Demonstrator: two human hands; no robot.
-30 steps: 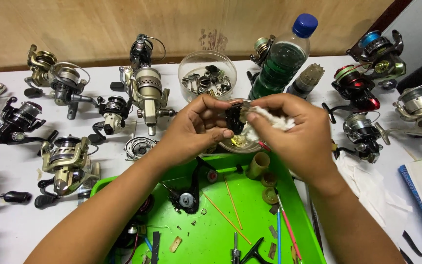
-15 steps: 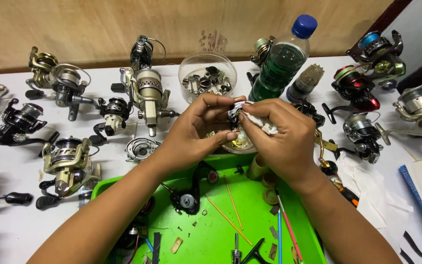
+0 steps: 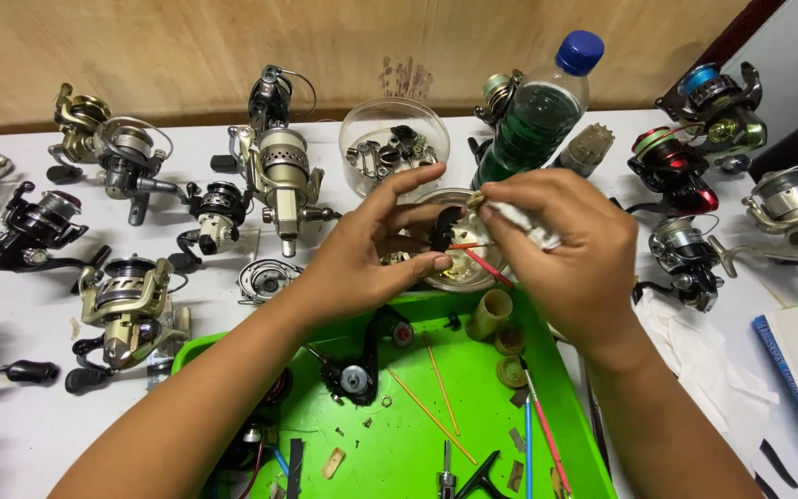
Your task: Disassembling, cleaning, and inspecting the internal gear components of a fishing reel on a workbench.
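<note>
Black and small, a metal reel part [image 3: 442,228] sat pinched in the left hand [image 3: 362,263] above the bright green plastic tray [image 3: 576,434], while the right hand [image 3: 573,251], fingers curled, gripped a white cloth wad [image 3: 521,222] against it.

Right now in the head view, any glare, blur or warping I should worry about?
Head view: light is even, with soft shadows under the reels. Faint glare shows on the clear bowl and the bottle. The left hand and right hand are sharp, with no motion blur. The wide lens bends the table edge and stretches the frame corners.
</note>
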